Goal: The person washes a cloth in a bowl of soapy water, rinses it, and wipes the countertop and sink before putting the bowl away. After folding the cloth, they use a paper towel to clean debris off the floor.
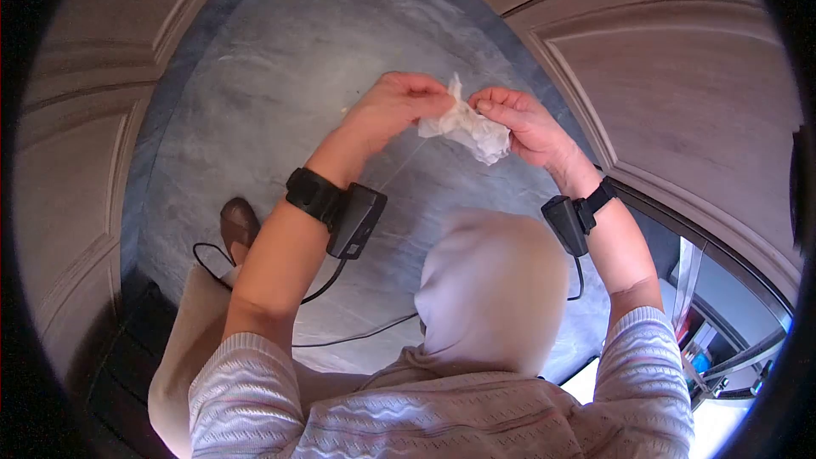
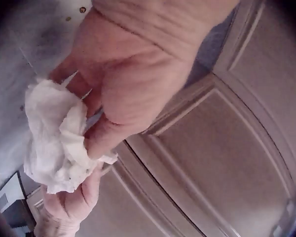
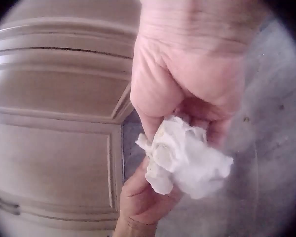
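Note:
A crumpled white paper tissue is held between both hands above the floor. My left hand pinches its left end between thumb and fingers, where a thin corner pokes upward. On the other side, my right hand grips the bunched end with curled fingers and the thumb on top. Seen from the left wrist, the tissue hangs in loose folds past the left fingertips. Small yellowish marks show on the tissue in the right wrist view, and the right hand's fingertips are partly hidden behind it.
Panelled cabinet doors stand close on the right, with more panelling on the left. Small crumbs lie on the grey marbled floor. A brown shoe is at lower left. A black cable runs across below the arms.

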The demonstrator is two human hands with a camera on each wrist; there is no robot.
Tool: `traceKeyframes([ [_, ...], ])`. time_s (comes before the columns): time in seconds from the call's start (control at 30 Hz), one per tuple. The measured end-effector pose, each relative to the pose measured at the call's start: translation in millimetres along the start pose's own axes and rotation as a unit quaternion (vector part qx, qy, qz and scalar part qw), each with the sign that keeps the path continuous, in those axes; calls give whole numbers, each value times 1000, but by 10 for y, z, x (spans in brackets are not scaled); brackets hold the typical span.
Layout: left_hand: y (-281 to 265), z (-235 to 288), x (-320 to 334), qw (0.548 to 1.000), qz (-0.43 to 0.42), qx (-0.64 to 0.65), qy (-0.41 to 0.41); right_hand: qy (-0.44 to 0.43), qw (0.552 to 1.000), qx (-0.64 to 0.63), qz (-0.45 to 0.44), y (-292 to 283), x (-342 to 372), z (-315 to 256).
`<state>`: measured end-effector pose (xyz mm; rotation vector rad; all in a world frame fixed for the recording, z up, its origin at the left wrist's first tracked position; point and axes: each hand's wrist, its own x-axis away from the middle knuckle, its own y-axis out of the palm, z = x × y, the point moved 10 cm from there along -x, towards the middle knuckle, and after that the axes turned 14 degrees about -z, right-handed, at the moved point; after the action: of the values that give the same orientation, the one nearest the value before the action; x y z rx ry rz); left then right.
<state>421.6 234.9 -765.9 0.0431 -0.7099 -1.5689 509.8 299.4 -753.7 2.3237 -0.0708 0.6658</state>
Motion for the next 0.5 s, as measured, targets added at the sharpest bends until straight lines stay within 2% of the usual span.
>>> traceKeyframes([
  [0.07, -137, 6, 43, 991, 58, 110, 45, 4, 1000, -9, -12, -11, 2, 40],
  [0.1, -142, -15, 42, 991, 59, 111, 41, 9, 999, -19, -26, -4, 5, 71],
  [0.17, -167, -63, 53, 977, 80, 191, 42, 19, 998, -27, -44, -1, 42, 97],
  [0.3, -90, -203, -11, 969, 49, 240, 45, 30, 997, -42, -57, -44, 120, 196],
  [0.37, 94, -271, -106, 948, 8, 312, 66, 25, 997, -62, -42, -87, 199, 246],
  [0.5, 299, -353, -169, 957, 12, 288, 30, 22, 992, -120, -22, -177, 270, 429],
])
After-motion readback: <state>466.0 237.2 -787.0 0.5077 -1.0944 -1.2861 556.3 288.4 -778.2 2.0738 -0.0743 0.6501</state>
